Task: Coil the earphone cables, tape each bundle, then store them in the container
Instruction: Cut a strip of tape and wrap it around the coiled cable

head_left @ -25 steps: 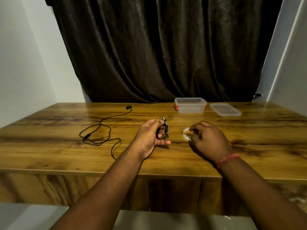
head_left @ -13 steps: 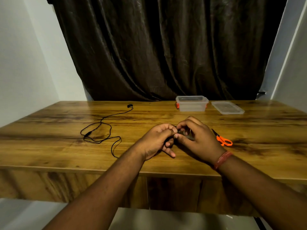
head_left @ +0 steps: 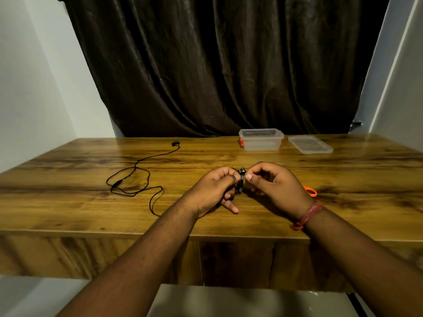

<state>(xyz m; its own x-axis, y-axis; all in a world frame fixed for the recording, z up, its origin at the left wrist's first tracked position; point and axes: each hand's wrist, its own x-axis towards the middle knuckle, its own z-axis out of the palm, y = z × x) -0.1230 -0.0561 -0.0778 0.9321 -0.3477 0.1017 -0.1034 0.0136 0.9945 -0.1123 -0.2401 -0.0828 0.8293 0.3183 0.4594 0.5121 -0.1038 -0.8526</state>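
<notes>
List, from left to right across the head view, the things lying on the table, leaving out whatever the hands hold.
Loose black earphone cable → clear container → orange scissors handle, mostly hidden behind the right hand → clear lid.
</notes>
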